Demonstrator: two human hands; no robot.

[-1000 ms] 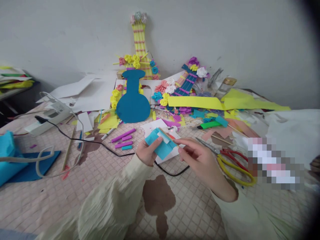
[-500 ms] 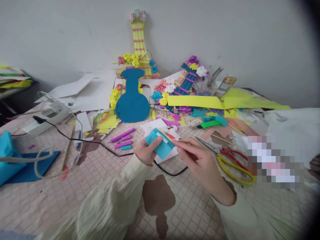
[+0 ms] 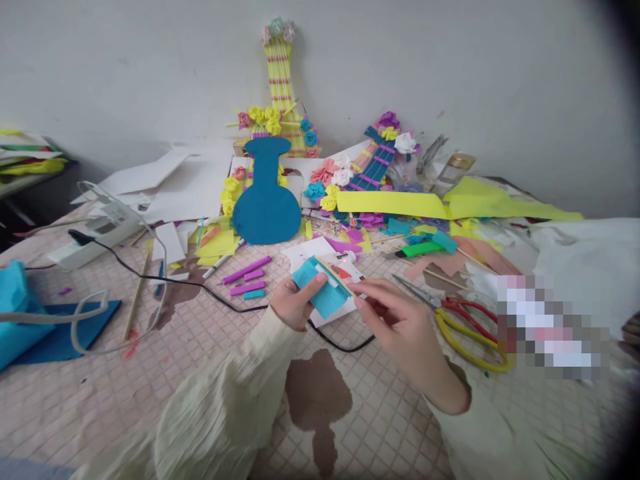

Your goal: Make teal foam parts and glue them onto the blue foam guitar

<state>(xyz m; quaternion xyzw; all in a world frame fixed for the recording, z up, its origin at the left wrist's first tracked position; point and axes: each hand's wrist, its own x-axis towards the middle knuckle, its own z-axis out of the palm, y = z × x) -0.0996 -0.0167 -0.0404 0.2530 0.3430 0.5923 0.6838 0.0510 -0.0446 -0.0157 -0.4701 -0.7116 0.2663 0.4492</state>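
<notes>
My left hand (image 3: 293, 303) pinches a small light-blue piece of crepe paper (image 3: 327, 305), thumb on top. A thin wooden stick (image 3: 336, 276) lies along the paper's upper right edge. The stick's near end is between the thumb and fingers of my right hand (image 3: 400, 323), which is closed on it. Beneath the paper rest a white sheet (image 3: 310, 249) and a white glue tube (image 3: 345, 256), partly covered. Left of my hands lie several purple paper-wrapped pieces (image 3: 249, 288) and a short blue one (image 3: 255, 294).
Scissors (image 3: 463, 333) with red and yellow handles and a green cutter (image 3: 420, 249) lie to the right. A dark-blue guitar-shaped cutout (image 3: 267, 213) stands behind. A black cable (image 3: 200, 288) runs from the power strip (image 3: 85, 243) beneath my hands. Yellow paper (image 3: 390, 202) lies at the back.
The fingers of my right hand have shifted slightly at the stick's end. The left hand keeps its hold on the paper, and the view has moved very little.
</notes>
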